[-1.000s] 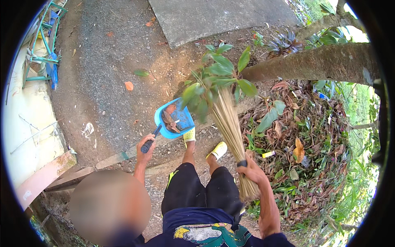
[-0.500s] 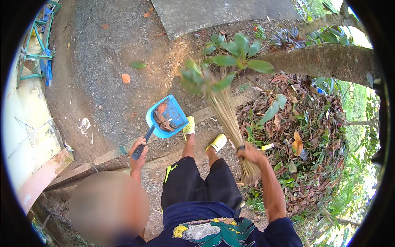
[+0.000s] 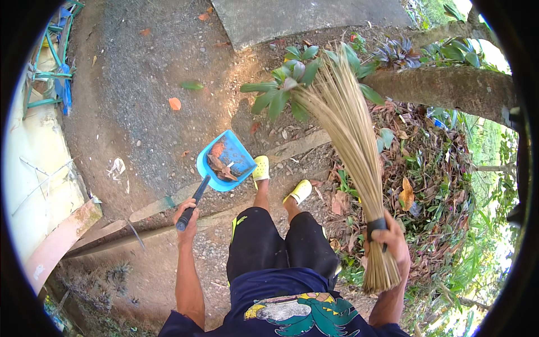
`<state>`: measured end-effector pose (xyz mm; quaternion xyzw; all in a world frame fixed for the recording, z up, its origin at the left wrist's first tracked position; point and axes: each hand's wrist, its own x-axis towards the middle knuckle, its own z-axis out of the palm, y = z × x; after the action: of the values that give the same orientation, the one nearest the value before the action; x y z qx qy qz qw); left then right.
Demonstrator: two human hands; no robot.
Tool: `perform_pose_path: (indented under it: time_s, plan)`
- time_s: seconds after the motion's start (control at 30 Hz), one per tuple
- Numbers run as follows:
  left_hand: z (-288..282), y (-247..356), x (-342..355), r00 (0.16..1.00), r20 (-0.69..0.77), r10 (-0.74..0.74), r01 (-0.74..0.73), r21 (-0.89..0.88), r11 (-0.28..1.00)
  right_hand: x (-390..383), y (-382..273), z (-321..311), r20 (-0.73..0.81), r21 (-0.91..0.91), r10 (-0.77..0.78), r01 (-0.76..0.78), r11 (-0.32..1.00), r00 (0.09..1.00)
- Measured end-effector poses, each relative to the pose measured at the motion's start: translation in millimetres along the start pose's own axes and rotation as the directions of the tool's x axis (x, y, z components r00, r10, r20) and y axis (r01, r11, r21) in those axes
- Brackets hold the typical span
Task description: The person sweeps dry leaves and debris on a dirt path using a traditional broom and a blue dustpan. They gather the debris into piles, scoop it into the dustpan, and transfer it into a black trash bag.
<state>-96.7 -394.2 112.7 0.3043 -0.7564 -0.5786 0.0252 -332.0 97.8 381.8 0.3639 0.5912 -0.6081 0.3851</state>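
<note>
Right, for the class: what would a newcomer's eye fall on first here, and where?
Probably the large straw-coloured broom, held in the right grip, its bristles fanning upward right of centre. Next comes the bright blue dustpan near the middle, with brown leaves in it, its black handle in the left grip. The pale yellow clogs stand out just to the dustpan's right.
</note>
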Motion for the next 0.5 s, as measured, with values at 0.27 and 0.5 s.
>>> perform_pose_path:
  time_s: [0.27, 0.5]
  plan:
    - [-17, 11, -12, 0.999, -0.018, 0.04, -0.039, 0.045, 0.998, 20, -70, 71, -0.137, -0.13, -0.419, 0.403, 0.906, 0.898]
    - [-3, 29, -3, 0.998, -0.043, -0.035, 0.037, 0.041, 0.998, 186, -126, 85, 0.036, -0.392, -0.395, 0.377, 0.839, 0.918]
